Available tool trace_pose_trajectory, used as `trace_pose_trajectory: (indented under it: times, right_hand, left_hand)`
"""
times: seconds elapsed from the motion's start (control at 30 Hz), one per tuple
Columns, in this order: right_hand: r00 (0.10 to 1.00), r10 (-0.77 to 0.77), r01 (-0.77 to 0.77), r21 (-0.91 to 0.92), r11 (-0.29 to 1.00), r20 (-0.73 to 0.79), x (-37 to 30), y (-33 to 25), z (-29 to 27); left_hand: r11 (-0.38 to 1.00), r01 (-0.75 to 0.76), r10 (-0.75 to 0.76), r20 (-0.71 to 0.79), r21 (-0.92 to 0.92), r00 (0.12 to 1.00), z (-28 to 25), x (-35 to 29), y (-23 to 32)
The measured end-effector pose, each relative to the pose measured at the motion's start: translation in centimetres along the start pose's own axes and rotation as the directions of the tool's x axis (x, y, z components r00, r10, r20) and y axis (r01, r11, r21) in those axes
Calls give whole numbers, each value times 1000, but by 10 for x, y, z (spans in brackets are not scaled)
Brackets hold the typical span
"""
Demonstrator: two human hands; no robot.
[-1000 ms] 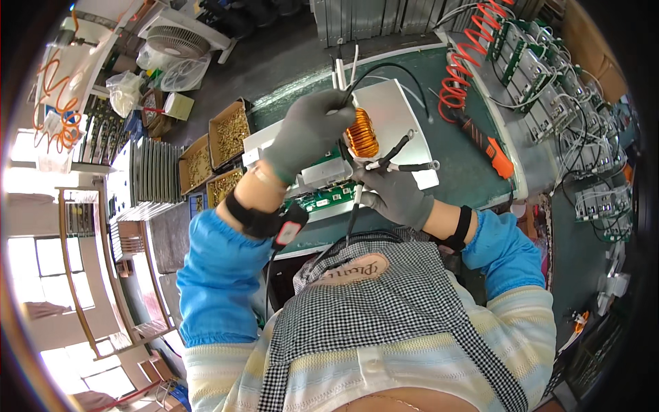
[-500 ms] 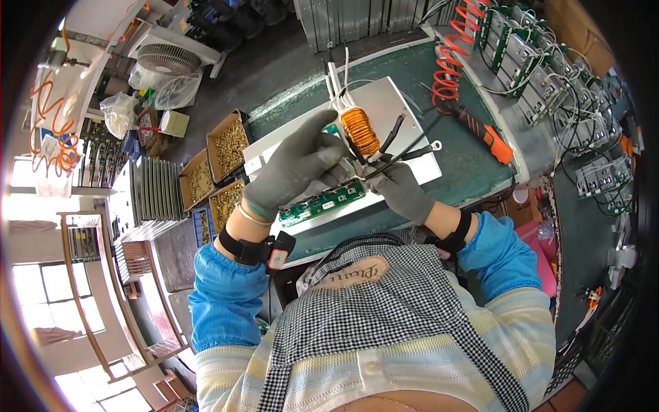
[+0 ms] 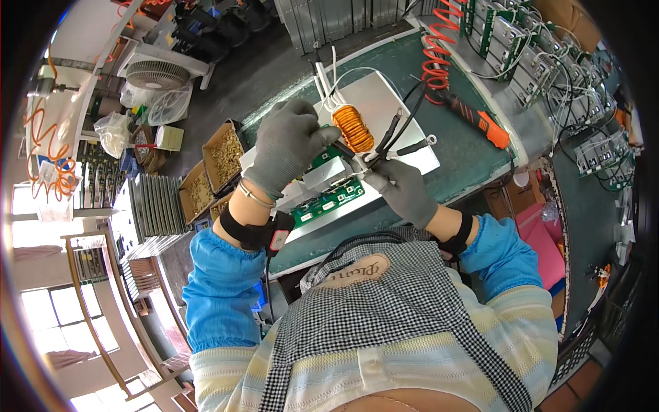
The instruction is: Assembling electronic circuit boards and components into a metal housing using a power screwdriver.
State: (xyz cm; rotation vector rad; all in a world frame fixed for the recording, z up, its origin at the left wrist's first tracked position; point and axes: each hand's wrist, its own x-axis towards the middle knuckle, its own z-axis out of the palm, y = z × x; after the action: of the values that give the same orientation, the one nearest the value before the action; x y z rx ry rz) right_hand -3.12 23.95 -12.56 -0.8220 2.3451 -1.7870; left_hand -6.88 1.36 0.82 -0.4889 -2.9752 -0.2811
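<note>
My left hand (image 3: 292, 145), in a grey glove, is closed with its thumb and fingertips on the end of a black-sleeved cable (image 3: 345, 149). My gloved right hand (image 3: 406, 192) pinches a bundle of black cables (image 3: 374, 161) where they meet. Just above them lies a coil wound with orange wire (image 3: 355, 129), with thick white leads (image 3: 322, 84) running away from its far end. Under the hands is a pale metal plate (image 3: 419, 159). A green circuit board (image 3: 329, 202) and a silver metal block (image 3: 325, 174) sit on it near me. One cable ends in a ring terminal (image 3: 431, 140).
Open boxes of brass-coloured small parts (image 3: 224, 156) stand at the left. On the green mat (image 3: 467, 152) at the right lies an orange-and-black power screwdriver (image 3: 480, 122) with a coiled red cord (image 3: 434, 62). Several circuit-board assemblies (image 3: 532, 65) line the far right.
My left hand has lifted and moved away from the cable joint, baring the metal block and more of the board. The right hand keeps its pinch on the cables. The whole view has shifted slightly.
</note>
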Motion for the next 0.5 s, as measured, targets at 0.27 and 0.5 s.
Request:
trace_pose_trajectory:
  times: [0.27, 0.5]
  right_hand:
    - [847, 508, -518, 453, 726, 155, 11, -20, 5]
    - [712, 655, -550, 782, 294, 253, 21, -30, 13]
  left_hand:
    - [984, 175, -176, 26, 41, 984, 23, -8, 3]
    - [964, 255, -264, 196, 71, 944, 31, -7, -3]
